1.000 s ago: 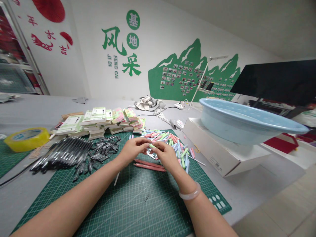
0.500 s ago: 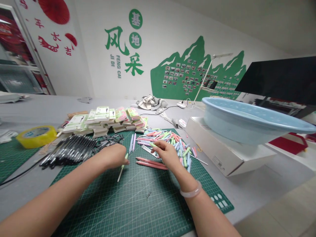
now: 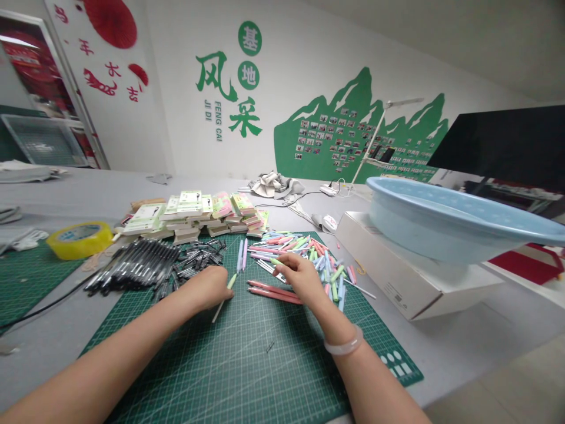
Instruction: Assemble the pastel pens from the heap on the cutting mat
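My left hand (image 3: 215, 287) pinches a light green pen part with a thin white refill (image 3: 217, 312) that slants down toward the green cutting mat (image 3: 247, 365). Between the thumb and fingers of my right hand (image 3: 296, 272) is a light green pen cap (image 3: 276, 262); its far end is hidden. Two red pens (image 3: 274, 292) lie side by side on the mat, left of my right wrist. A blue and a purple pen (image 3: 242, 254) lie just beyond my left hand. Past my right hand spreads a heap of pastel pen parts (image 3: 324, 259).
Black pens (image 3: 135, 265) are piled at left, near a yellow tape roll (image 3: 79, 238). Stacked small boxes (image 3: 189, 206) stand behind the mat. At right, a blue basin (image 3: 424, 224) rests on a white carton (image 3: 397, 282). A small dark bit (image 3: 270, 346) lies on the mat.
The view has shifted slightly, so everything sits a little further right in the picture. Both hands keep their pinch on the green parts, with the left-hand piece turned slightly.
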